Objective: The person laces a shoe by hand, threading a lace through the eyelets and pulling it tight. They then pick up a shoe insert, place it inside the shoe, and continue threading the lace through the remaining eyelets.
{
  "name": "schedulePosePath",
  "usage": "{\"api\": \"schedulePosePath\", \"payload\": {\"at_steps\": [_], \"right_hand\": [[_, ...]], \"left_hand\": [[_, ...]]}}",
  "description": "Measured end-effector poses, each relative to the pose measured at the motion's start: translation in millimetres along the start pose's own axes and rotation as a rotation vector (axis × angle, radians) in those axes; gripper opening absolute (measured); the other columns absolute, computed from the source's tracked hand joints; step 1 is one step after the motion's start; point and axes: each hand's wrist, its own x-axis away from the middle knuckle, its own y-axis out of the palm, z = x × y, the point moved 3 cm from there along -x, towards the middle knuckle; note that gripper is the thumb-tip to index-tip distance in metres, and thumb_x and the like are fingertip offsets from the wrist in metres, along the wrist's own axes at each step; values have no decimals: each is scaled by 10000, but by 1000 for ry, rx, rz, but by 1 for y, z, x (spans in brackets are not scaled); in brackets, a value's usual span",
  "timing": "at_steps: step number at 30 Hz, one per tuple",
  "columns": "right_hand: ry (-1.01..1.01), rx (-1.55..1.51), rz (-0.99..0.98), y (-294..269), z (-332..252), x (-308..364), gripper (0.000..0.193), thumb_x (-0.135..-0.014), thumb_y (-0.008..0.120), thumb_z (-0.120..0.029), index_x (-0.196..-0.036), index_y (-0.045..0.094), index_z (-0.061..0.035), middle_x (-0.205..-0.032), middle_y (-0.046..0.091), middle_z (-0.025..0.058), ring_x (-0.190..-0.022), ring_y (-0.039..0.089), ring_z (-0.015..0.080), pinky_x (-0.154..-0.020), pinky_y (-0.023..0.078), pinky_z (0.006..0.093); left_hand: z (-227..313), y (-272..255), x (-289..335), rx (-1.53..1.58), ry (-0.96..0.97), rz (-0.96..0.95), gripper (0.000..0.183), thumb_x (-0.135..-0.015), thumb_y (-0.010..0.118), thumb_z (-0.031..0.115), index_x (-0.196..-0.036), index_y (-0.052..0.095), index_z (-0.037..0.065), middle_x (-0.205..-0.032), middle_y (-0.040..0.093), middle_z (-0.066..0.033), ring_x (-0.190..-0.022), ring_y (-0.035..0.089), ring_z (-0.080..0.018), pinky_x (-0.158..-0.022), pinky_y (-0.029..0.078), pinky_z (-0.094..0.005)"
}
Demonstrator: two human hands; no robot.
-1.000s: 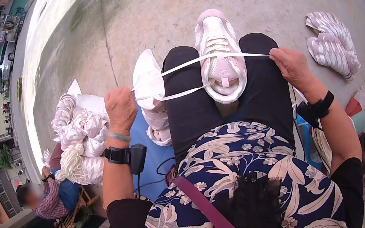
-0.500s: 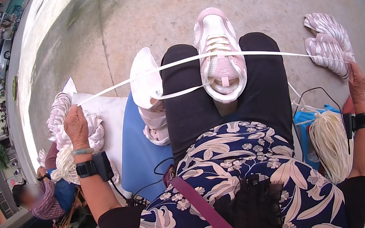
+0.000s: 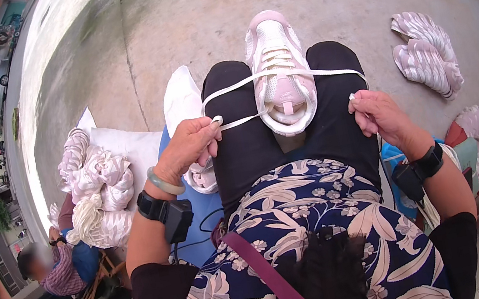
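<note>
A pink and white sneaker (image 3: pixel 281 73) rests between my knees, its toe pointing away from me. White laces cross its lower eyelets, and a loose white shoelace (image 3: pixel 228 90) runs out from both sides. My left hand (image 3: pixel 195 143), left of the shoe, pinches one stretch of that lace between thumb and fingers. To the right, my right hand (image 3: pixel 381 115) pinches the lace's other side, its fingers curled. Both stretches hang slack in curves over my black trousers. Another pink and white shoe (image 3: pixel 201 175) lies beside my left thigh, partly hidden by my left hand, with white material above it.
Bundled pink and white shoe parts (image 3: pixel 106 178) lie on a white sheet at left. More stacked parts (image 3: pixel 427 58) sit on the concrete floor at right. A blue container (image 3: pixel 394 156) stands by my right hip. At far left another person (image 3: pixel 60 271) sits.
Both hands have come inward from wide apart toward the shoe. The lace, stretched taut across before, now hangs slack, and each hand still pinches it.
</note>
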Motion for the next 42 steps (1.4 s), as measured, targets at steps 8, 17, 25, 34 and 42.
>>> {"api": "schedulePosePath", "payload": {"at_steps": [8, 17, 25, 34, 42], "right_hand": [[-247, 72, 142, 49, -21, -46, 170, -856, 636, -193, -923, 668, -40, -777, 582, -19, -690, 512, 34, -553, 424, 182], [-433, -122, 189, 53, -25, -68, 79, -862, 613, -103, -826, 623, -33, -684, 558, -26, -601, 494, 30, -547, 425, 181], [-643, 7, 218, 52, -19, -74, 54, -840, 594, -44, -812, 600, 2, -664, 549, -22, -599, 478, 27, -536, 387, 175], [-567, 92, 238, 51, -22, -74, 42, -820, 592, -31, -808, 601, 8, -640, 535, 2, -587, 464, 36, -532, 388, 191], [-1058, 933, 422, 68, -38, -63, 68, -742, 586, -50, -742, 527, -16, -753, 558, 150, -727, 562, 342, -616, 454, 402]], "left_hand": [[51, 50, -62, 0, 76, 70, 201, -928, 480, 208, -839, 560, 46, -596, 567, -31, -383, 436, -47, -341, 304, -182], [57, 46, -62, -10, 350, 354, 237, -919, 484, 187, -765, 572, 30, -624, 593, -59, -425, 515, -131, -388, 382, -239], [65, 32, -27, -886, 967, 886, 236, -823, 603, 178, -646, 572, 25, -666, 527, -123, -620, 535, -322, -534, 409, -402], [25, -26, -38, 512, 418, 466, 169, -914, 556, 176, -826, 571, 32, -569, 485, 23, -423, 425, -46, -371, 283, -162], [38, 39, -49, 549, 347, 224, 59, -887, 564, 133, -868, 540, 82, -649, 584, -26, -444, 514, -63, -365, 355, -173]]}}
